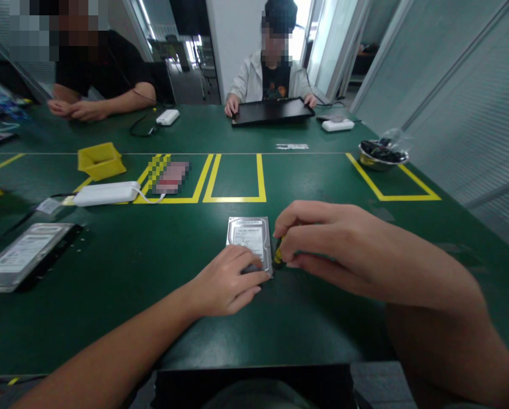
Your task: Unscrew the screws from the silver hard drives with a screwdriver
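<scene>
A silver hard drive with a white label lies flat on the green table in front of me. My left hand rests over its near end, fingers curled on it and holding it down. Just right of the drive, my right hand pinches a small screwdriver with a yellow and black handle. The tool points down close to the drive's right edge. Its tip is too small to make out, and my fingers cover part of the handle.
Another hard drive lies at the left, small bits beside it. A yellow bin, a white power strip and a phone sit farther back. At the right stands a metal bowl. Across the table, one person holds a black panel.
</scene>
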`<state>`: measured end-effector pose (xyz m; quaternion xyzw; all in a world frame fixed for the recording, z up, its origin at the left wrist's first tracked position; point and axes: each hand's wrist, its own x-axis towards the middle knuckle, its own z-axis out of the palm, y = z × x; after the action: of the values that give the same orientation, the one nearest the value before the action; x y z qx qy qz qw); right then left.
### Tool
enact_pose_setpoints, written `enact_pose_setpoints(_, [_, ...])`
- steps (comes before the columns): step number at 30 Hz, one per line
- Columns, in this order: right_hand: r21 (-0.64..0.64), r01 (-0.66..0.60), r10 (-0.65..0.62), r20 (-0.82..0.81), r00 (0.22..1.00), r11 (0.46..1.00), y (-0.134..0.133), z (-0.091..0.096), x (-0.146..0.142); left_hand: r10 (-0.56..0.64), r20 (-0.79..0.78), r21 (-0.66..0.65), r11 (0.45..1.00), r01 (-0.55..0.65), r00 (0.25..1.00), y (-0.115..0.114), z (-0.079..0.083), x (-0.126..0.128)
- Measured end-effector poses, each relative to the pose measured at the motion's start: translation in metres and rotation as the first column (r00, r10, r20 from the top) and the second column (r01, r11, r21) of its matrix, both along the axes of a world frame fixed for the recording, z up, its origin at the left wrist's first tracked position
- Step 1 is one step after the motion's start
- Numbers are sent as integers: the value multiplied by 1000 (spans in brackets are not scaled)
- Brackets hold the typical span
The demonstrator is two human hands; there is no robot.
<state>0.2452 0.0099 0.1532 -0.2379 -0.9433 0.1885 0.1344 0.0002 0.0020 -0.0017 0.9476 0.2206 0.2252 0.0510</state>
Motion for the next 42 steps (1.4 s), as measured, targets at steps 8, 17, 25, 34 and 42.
enact_pose_setpoints(8, [-8,-12,12,-41,999,1000,0,0,1,-3,-9,-16,1000,2,1000,0,2,0])
enact_pose_setpoints(17, [-19,-23,22,-42,999,1000,1,3,1,-23,-6,-26,999,23,1000,-2,2,2])
enact_pose_setpoints(25, [35,-4,4,-20,1000,999,0,1,3,-26,-3,-46,999,26,1000,-1,2,2])
enact_pose_setpoints(34, [110,43,-50,63,997,993,-2,0,0,-18,0,-32,999,18,1000,-2,2,3])
enact_pose_setpoints(42, [115,117,-127,83,989,987,-1,0,0,-20,6,-22,1000,21,1000,-2,3,4])
